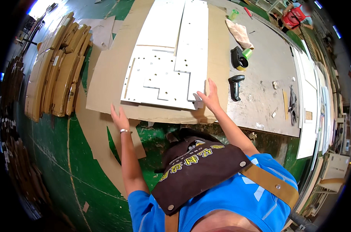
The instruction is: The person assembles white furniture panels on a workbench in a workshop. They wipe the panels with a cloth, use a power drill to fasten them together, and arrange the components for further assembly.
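Note:
White drilled panels (171, 83) lie closely fitted together on a flat cardboard sheet (105, 91) over the worktable. Dark holes dot them, and stepped dark seams run between some pieces. My left hand (120, 119) is at the cardboard's near left edge, fingers apart and holding nothing. By the panels' near right corner is my right hand (211, 98), thumb and fingers spread, with nothing in it. Whether its thumb touches the panel edge I cannot tell. A black handheld barcode scanner (235, 87) rests on the table to the right of that hand.
Beyond the scanner are a black tape dispenser (238, 58), a green tape roll (247, 53) and a pinkish cloth (239, 34). A grey glove (293, 106) lies at the table's right. Flat cardboard cartons (59, 73) are stacked at left. Another person (293, 17) stands far right.

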The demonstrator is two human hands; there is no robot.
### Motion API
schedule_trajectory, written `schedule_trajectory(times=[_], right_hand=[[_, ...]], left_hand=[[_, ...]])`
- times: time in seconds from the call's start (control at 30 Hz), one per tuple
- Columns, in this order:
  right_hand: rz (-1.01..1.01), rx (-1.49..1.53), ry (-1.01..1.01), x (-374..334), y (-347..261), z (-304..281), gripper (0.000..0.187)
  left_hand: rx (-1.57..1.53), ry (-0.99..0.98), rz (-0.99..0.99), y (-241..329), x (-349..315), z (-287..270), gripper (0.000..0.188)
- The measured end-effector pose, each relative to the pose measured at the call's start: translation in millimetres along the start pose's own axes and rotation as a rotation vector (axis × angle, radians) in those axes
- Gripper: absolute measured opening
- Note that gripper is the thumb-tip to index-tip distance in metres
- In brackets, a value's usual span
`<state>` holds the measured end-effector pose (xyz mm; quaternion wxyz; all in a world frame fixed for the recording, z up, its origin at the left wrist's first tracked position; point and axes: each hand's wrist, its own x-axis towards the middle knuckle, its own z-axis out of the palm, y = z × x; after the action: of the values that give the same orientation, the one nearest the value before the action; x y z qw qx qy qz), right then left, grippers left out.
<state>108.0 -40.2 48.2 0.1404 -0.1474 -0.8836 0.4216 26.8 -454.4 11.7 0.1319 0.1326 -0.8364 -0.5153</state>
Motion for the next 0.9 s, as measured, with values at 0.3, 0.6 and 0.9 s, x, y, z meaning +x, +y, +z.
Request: schedule_trajectory(times=[0.3, 0.6, 0.9], right_hand=[[0.169, -0.099, -0.149, 8, -38, 20, 0.107], [0.238, -0.197, -0.160, 6, -36, 21, 0.106], [0.253, -0.213, -0.156, 9, -38, 21, 0.108]], left_hand=[[0.553, -0.448, 0.222, 69, 88, 62, 0.078], [0.446, -0.706, 0.187, 76, 112, 73, 0.080], [0.258, -0.716, 0.368, 49, 118, 68, 0.077]])
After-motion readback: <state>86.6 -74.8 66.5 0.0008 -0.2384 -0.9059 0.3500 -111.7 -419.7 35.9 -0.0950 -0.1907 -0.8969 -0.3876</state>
